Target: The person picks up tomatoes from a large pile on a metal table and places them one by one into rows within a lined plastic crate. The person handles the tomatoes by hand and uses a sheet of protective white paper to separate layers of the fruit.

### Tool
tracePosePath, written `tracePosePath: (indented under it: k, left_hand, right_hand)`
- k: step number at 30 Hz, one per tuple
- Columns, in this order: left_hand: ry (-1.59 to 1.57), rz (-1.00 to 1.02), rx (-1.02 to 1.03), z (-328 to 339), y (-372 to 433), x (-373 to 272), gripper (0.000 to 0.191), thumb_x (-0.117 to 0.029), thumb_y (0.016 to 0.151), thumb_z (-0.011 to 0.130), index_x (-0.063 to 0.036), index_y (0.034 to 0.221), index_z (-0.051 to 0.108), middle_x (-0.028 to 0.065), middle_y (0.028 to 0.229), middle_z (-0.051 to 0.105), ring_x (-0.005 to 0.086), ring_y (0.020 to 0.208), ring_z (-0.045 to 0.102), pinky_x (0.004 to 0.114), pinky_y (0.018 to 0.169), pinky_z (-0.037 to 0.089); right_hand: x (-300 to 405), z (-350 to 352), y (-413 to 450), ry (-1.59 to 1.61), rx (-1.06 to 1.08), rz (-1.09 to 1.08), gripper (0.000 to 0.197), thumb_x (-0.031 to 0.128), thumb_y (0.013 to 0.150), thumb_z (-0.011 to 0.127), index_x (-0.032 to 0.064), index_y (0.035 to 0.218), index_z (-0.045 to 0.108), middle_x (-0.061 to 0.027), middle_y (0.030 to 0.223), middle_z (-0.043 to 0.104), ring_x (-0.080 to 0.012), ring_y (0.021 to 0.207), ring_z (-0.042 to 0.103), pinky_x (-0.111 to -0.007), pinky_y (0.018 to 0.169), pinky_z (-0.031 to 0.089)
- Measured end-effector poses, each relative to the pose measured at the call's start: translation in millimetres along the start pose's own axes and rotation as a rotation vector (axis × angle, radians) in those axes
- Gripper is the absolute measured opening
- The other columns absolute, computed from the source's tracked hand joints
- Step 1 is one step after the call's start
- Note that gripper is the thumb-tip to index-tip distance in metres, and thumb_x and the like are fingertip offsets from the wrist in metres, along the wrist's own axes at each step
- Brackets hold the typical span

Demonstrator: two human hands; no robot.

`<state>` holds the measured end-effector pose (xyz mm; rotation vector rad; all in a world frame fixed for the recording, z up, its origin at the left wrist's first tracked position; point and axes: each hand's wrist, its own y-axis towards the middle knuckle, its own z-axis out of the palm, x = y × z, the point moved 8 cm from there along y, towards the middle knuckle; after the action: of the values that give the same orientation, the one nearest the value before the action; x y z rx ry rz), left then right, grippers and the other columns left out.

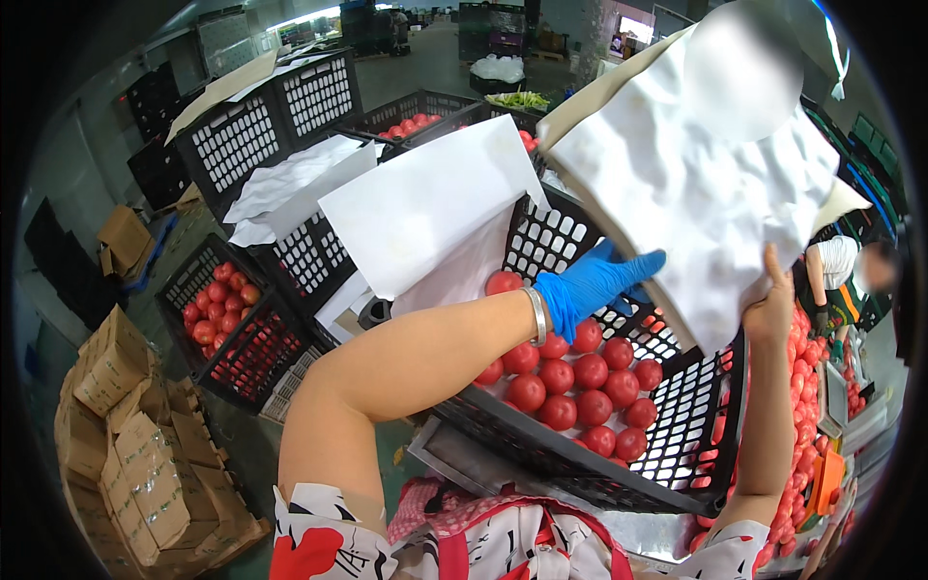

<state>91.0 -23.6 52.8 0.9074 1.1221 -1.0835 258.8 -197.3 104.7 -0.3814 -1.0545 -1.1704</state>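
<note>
A stack of crumpled white paper sheets [696, 188], with brownish layers showing at its edge, is held up tilted over a black plastic crate [565, 475]. My left hand [598, 283], in a blue glove, grips the stack's lower left edge. At the lower right edge, my bare right hand [768, 308] pinches it with the thumb on top. Below lie several red tomatoes [591, 371] on the bottom of the crate. A flat white sheet [442, 203] leans over the crate's far left side. A blurred patch hides the top of the stack.
Another crate of tomatoes [221, 312] stands at the left, near piled cardboard boxes [156, 478]. More crumpled paper [304, 185] rests on crates behind. Heaped loose tomatoes [797, 406] run along the right, with an orange tray [826, 482]. A co-worker [834, 268] bends over at far right.
</note>
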Motion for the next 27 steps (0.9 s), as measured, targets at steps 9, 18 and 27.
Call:
tracePosePath:
  k: [9,18,27]
  left_hand:
    - [0.279,0.331,-0.406,-38,0,-17,0.034,-0.018,0.083,0.055,0.0058,0.107,0.052,0.0116,0.102,0.059,0.0191,0.092,0.054,0.03,0.081,0.043]
    - [0.043,0.569,-0.516,-172,-48,-94,0.033,-0.011,0.08,0.054,0.003,0.11,0.049,0.0136,0.1,0.058,0.0241,0.088,0.059,0.034,0.078,0.048]
    - [-0.55,0.448,-0.225,-314,-150,-108,0.04,-0.016,0.08,0.052,0.0061,0.113,0.046,0.0192,0.104,0.056,0.0296,0.095,0.056,0.038,0.083,0.046]
  right_hand:
    - [-95,-12,-17,-0.176,0.067,0.285,0.027,0.018,0.086,0.05,0.0013,0.106,0.049,-0.0098,0.1,0.058,-0.021,0.087,0.059,-0.033,0.077,0.05]
    - [-99,41,-58,-0.633,0.456,0.353,0.047,0.038,0.093,0.034,-0.0029,0.112,0.044,-0.0103,0.08,0.057,-0.0152,0.062,0.06,-0.023,0.05,0.047]
    - [-111,29,-53,-0.868,0.577,0.313,0.044,0.034,0.093,0.035,-0.0047,0.105,0.05,-0.0086,0.08,0.056,-0.0136,0.064,0.059,-0.023,0.052,0.046]
